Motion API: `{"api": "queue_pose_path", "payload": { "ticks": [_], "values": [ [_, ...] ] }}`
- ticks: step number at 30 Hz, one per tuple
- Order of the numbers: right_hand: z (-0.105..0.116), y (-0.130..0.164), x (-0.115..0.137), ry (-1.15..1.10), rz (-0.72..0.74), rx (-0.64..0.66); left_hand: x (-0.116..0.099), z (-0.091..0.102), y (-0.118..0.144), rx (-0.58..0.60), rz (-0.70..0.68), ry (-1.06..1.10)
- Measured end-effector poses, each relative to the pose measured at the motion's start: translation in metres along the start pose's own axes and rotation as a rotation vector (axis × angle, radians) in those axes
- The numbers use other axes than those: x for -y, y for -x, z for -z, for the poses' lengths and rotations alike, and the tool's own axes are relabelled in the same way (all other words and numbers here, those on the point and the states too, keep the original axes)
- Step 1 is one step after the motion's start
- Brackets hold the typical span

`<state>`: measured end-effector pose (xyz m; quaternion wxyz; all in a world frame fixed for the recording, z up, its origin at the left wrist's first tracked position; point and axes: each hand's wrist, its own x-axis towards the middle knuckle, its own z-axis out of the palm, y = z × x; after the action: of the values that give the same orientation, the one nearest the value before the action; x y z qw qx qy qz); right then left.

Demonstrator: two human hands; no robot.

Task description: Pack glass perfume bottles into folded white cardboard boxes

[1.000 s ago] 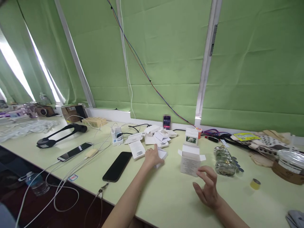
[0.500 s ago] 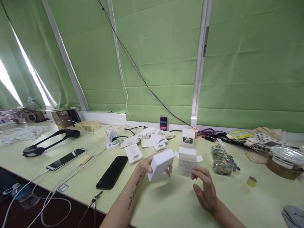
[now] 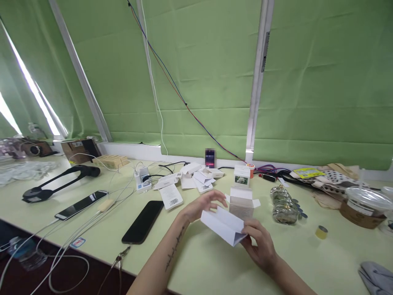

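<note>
A white folded carton (image 3: 223, 224) is tilted above the table, its near end showing a folded, trough-like shape. My right hand (image 3: 258, 245) pinches it at the right end between thumb and fingers. Behind its left end my left hand (image 3: 205, 204) has its fingers stretched out and apart; whether they touch the carton I cannot tell. Just beyond stands an open printed box (image 3: 242, 206) with its flaps spread. Another white box (image 3: 242, 177) with a flower picture is behind that one.
Flattened white cartons (image 3: 170, 196) lie in a heap at the back. A black phone (image 3: 143, 222) is left of my forearm. To the right are stacked glass jars (image 3: 283, 207), a yellow tape roll (image 3: 321, 232) and a lidded plastic bowl (image 3: 365, 208). Cables run along the left.
The white carton has passed from my left hand to my right, turned and shifted right. My left hand has let go and its fingers have opened. My view has turned slightly right.
</note>
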<state>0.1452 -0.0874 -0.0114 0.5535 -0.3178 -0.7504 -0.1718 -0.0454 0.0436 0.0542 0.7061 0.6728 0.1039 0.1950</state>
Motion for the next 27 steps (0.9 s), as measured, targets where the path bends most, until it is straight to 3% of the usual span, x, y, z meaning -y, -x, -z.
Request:
{"api": "queue_pose_path", "payload": {
  "ticks": [2,4,11,18,23,27],
  "values": [
    [0.003,-0.001,-0.001,0.094,0.069,-0.046,-0.002,-0.001,-0.001,-0.162,-0.133,0.057],
    [0.007,-0.002,-0.001,0.172,0.094,-0.044,-0.001,-0.004,-0.002,-0.223,-0.192,0.086],
    [0.012,0.003,-0.006,0.315,0.173,0.137,0.006,-0.016,-0.009,-0.317,-0.271,0.091],
    [0.011,-0.002,-0.004,0.260,0.174,0.120,0.007,-0.007,-0.006,-0.303,-0.244,0.101],
    [0.011,0.001,-0.003,0.143,-0.045,0.012,0.006,-0.009,-0.006,-0.313,-0.252,0.012],
    [0.007,0.003,-0.008,0.094,-0.240,0.047,0.004,-0.017,-0.006,-0.228,-0.183,-0.063]
  ]
}}
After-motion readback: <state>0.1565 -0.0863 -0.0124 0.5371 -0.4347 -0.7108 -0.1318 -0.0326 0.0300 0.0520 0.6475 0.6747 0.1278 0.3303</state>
